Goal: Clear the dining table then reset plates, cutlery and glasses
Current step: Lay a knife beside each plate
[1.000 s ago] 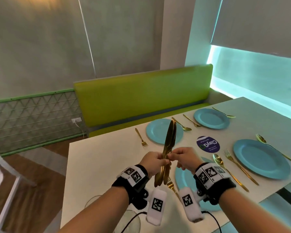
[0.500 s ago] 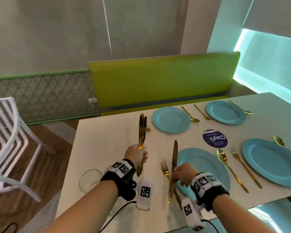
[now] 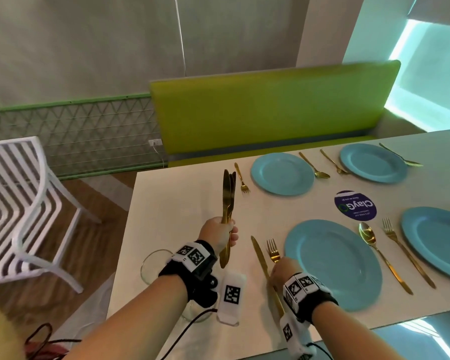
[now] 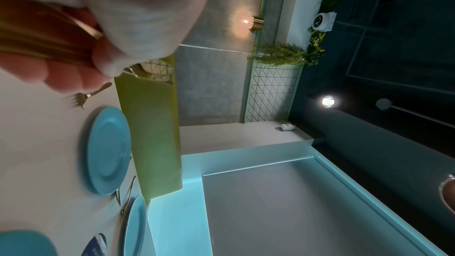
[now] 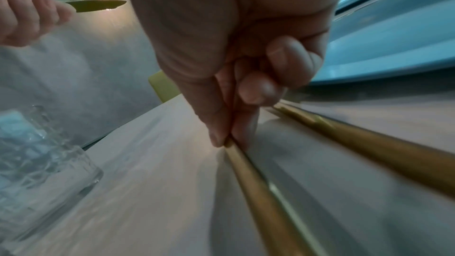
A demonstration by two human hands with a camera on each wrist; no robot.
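Note:
My left hand (image 3: 227,231) grips a bundle of gold knives (image 3: 227,196) upright above the white table (image 3: 177,211), left of centre; the left wrist view shows the fingers (image 4: 74,69) wrapped round the handles (image 4: 37,34). My right hand (image 3: 274,275) pinches one gold knife (image 3: 259,255) that lies on the table left of a gold fork (image 3: 272,252) and the near blue plate (image 3: 333,263). Thumb and forefinger (image 5: 221,135) hold that knife's handle (image 5: 261,198) low against the tabletop.
A clear glass (image 3: 153,266) stands at the table's near left edge, under my left wrist. Three more blue plates with gold forks and spoons sit further right and back. A round purple sticker (image 3: 355,205) marks the centre. Beyond are a green bench (image 3: 270,110) and a white chair (image 3: 18,203).
My right hand drew one knife out of the bundle and lowered it flat onto the table beside the near fork. My left hand moved left with the remaining knives.

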